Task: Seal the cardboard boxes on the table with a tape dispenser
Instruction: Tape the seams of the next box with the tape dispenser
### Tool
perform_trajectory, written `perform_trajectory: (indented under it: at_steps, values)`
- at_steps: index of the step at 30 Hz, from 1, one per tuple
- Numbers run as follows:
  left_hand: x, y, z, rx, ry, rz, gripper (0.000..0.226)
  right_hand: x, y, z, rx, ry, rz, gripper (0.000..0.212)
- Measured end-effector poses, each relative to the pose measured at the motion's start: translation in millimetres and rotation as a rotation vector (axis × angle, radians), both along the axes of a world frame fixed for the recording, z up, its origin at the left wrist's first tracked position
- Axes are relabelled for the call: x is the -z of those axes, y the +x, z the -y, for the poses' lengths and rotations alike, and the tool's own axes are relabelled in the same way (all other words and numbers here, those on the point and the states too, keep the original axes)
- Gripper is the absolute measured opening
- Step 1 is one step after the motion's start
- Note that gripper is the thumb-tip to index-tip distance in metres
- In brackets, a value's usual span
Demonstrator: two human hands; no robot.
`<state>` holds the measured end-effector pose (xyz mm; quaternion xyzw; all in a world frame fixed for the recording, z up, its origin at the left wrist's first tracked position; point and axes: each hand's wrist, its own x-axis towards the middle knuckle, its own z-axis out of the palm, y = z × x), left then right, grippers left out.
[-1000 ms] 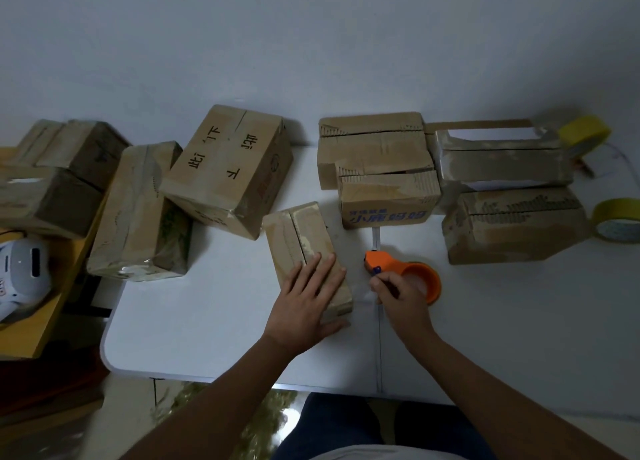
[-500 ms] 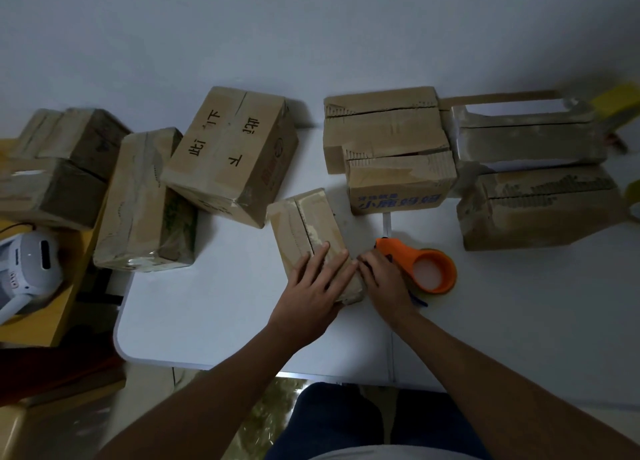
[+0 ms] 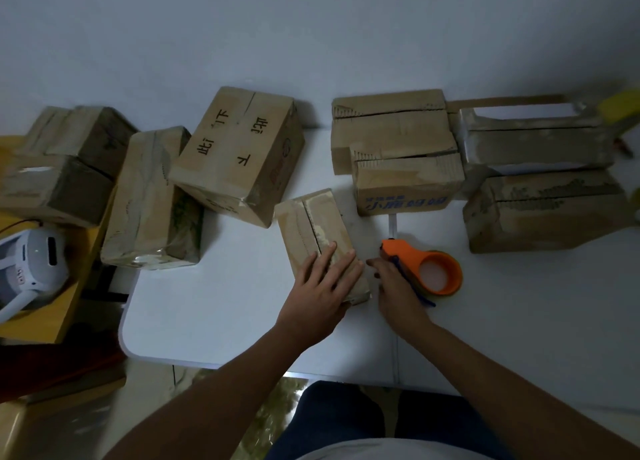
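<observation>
The small cardboard box (image 3: 317, 233) is located near the front of the white table (image 3: 221, 307) and is pressed flat by the left hand (image 3: 320, 291), fingers straight and slightly spread. The orange tape dispenser (image 3: 427, 269), just beside the box, is touched by the right hand (image 3: 398, 290); whether its fingers grip cannot be determined.

Seven cardboard boxes are counted on the white table (image 3: 242, 321). One small box (image 3: 311, 217) is found near the front edge, one tall box (image 3: 152, 196) at the left edge, and one lettered box (image 3: 239, 151) toward the back edge. Two are seen mid-back, a plain box (image 3: 391, 127) and a blue-printed box (image 3: 405, 186). Two more are seen at the back right, a rear box (image 3: 533, 141) and a front box (image 3: 543, 210).

One orange tape dispenser (image 3: 429, 269) is counted, and one blurred yellow tape roll (image 3: 620, 111) at the back right corner.

On the one yellow side table (image 3: 52, 321), at least two boxes, an upper box (image 3: 86, 134) and a lower box (image 3: 52, 189), and one white device (image 3: 31, 269) are counted.

Two hands are seen, a left hand (image 3: 322, 283) and a right hand (image 3: 394, 286).
</observation>
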<state>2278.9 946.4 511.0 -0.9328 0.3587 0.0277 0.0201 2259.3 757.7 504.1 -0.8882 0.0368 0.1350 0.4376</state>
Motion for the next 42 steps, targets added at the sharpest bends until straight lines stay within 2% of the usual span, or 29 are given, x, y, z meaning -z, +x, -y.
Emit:
perform_trajectory:
  at_steps: [4, 7, 10, 17, 21, 25, 27, 28, 30, 31, 33, 34, 36, 37, 39, 42]
  values:
    - [0, 1, 0, -0.005, 0.016, -0.002, 0.079, -8, -24, -8, -0.108, 0.08, 0.034, 0.063]
    - [-3, 1, 0, 0.004, 0.022, -0.004, 0.079, -8, -8, 2, -0.286, -0.147, 0.022, 0.072]
    - [-6, 2, -1, 0.023, 0.025, -0.001, 0.08, -12, -1, 23, -0.413, -0.259, 0.011, 0.059]
    - [-7, 6, -5, 0.091, 0.032, 0.014, 0.081, -31, 11, 39, -0.487, -0.294, 0.098, 0.023]
    - [-4, 6, -4, 0.083, 0.024, 0.019, 0.081, -36, 17, 21, -0.543, -0.457, 0.171, 0.031]
    - [-7, 6, -5, 0.091, 0.005, -0.025, 0.079, -35, 9, 12, -0.471, -0.475, 0.131, 0.038]
    - [-15, 8, -6, 0.101, -0.095, -0.077, 0.072, -37, 5, 14, -0.456, -0.473, 0.126, 0.035]
    - [-21, 10, -7, 0.085, -0.209, -0.139, 0.066, -39, 2, 16, -0.453, -0.474, 0.124, 0.032]
    - [-37, 13, -13, -0.053, -0.49, -0.234, 0.053, -44, -2, 21, -0.42, -0.479, 0.157, 0.025]
    - [-42, 13, -19, -0.194, -0.636, -0.227, 0.046, -47, -3, 22, -0.391, -0.473, 0.194, 0.02]
    - [-46, 2, -33, -0.628, -0.895, -0.243, 0.033, -55, -3, 19, -0.35, -0.432, 0.284, 0.015]
    - [-46, -6, -39, -0.875, -0.995, -0.32, 0.029, -58, -2, 14, -0.355, -0.406, 0.334, 0.017]
    - [-38, -25, -51, -1.283, -1.215, -0.636, 0.024, -59, 1, 0, -0.438, -0.376, 0.405, 0.029]
    - [-32, -33, -55, -1.406, -1.323, -0.83, 0.026, -57, 3, -8, -0.512, -0.376, 0.399, 0.039]
    - [-23, -48, -58, -1.497, -1.426, -1.129, 0.04, -52, 9, -25, -0.661, -0.433, 0.367, 0.057]
    - [-16, -64, -54, -1.513, -1.502, -1.314, 0.057, -43, 17, -40, -0.763, -0.591, 0.363, 0.067]
